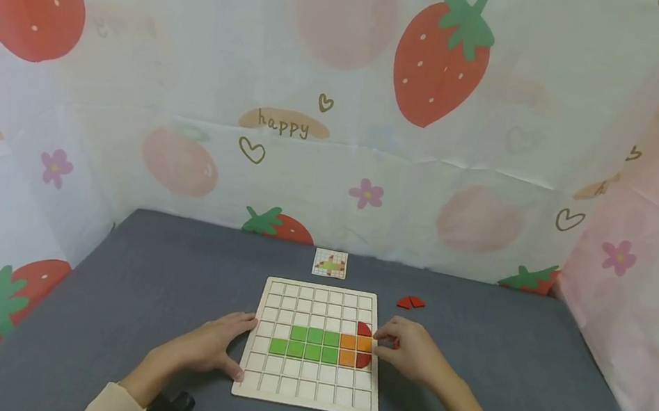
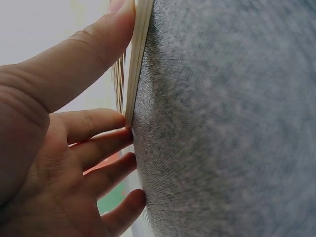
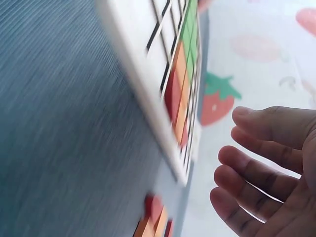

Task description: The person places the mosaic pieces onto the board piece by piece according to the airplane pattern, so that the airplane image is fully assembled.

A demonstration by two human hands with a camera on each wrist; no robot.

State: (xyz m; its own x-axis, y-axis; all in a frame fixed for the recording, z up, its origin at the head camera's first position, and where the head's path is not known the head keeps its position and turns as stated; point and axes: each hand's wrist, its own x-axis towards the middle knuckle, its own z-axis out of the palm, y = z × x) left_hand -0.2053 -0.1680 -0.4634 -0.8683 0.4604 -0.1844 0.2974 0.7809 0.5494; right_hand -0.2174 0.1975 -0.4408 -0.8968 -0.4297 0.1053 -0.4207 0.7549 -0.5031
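A pale wooden grid board (image 1: 308,403) lies on the table in front of me. Green square tiles (image 1: 312,352) fill parts of two rows, and orange square tiles (image 1: 346,358) continue them on the right. Red rounded pieces (image 1: 363,361) sit above and below the rightmost orange tile. My left hand (image 1: 209,343) rests against the board's left edge, thumb near the lower corner, fingers extended along the side. At the right edge, my right hand (image 1: 410,349) is beside the end orange tile, fingers loosely bent; no piece shows between them in the right wrist view.
Two red pieces (image 1: 411,302) lie right of the board's far corner. More red and orange pieces (image 3: 154,210) lie on the table under my right hand. A small pattern card (image 1: 330,263) is behind the board. Printed fabric (image 1: 331,192) walls the back and sides.
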